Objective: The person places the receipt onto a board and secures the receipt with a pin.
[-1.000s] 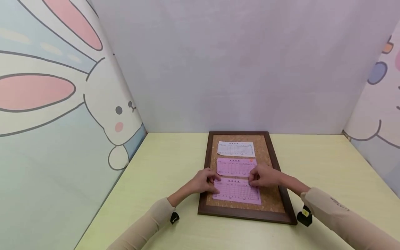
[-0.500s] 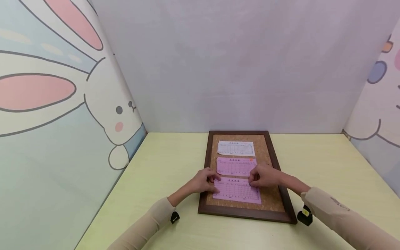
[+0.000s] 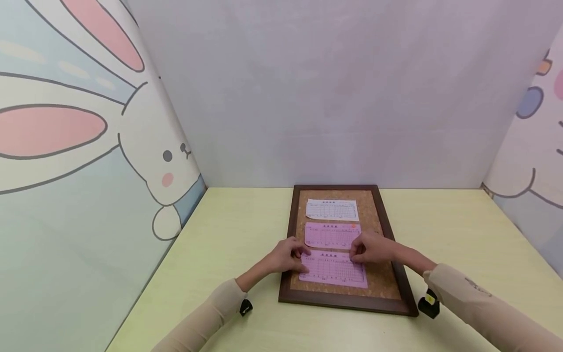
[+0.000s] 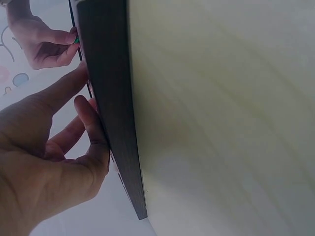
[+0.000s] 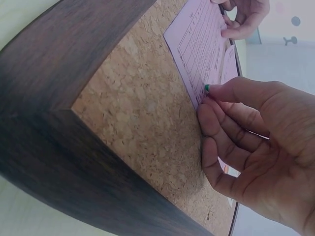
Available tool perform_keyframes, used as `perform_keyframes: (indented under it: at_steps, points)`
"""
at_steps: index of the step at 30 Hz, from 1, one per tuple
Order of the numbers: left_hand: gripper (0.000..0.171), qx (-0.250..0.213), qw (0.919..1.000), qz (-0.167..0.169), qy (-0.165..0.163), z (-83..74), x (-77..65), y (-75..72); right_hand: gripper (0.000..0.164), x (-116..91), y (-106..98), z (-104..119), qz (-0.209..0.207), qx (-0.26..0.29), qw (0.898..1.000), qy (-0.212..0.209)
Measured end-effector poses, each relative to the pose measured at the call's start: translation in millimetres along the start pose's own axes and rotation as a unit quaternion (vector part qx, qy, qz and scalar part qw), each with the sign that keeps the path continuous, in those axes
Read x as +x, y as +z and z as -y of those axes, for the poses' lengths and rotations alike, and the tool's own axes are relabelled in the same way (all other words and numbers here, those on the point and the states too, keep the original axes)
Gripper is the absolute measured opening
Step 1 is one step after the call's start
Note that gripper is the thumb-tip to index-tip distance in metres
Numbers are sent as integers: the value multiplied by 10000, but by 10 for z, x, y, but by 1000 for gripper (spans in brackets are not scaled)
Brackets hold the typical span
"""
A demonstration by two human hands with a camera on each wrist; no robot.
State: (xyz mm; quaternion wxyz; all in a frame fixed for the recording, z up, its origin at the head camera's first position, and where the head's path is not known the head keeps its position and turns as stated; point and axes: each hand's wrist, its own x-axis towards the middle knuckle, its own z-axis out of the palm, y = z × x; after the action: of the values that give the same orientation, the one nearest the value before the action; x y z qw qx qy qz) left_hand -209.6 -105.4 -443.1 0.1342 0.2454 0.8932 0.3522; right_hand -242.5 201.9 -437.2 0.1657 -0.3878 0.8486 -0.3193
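Note:
In the head view a framed corkboard (image 3: 383,281) lies on the table, bearing three printed form slips. The lowest is a pink slip (image 3: 332,270), above it a second pink slip (image 3: 327,235), and a white slip (image 3: 332,210) at the top. My left hand (image 3: 283,255) rests thumb and fingertips on the lowest slip's left side. With thumb and forefinger my right hand (image 3: 373,247) pinches a green push pin (image 5: 207,88) at that slip's upper right corner. My fingers cover most of the pin; whether its point is in the cork is hidden.
The board's dark wooden frame (image 3: 343,302) forms a raised edge all round. Pale table (image 3: 246,215) surrounds it, with a grey back wall (image 3: 334,98) behind. A small orange spot (image 3: 354,226) shows on the middle slip's upper right corner.

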Motion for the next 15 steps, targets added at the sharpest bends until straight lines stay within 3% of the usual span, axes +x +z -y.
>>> perform_keyframes:
  at_steps: [15]
  points:
    - [35, -36, 10000, 31, 34, 21, 7, 3, 6, -5, 13, -55, -118, 74, 9998, 167]
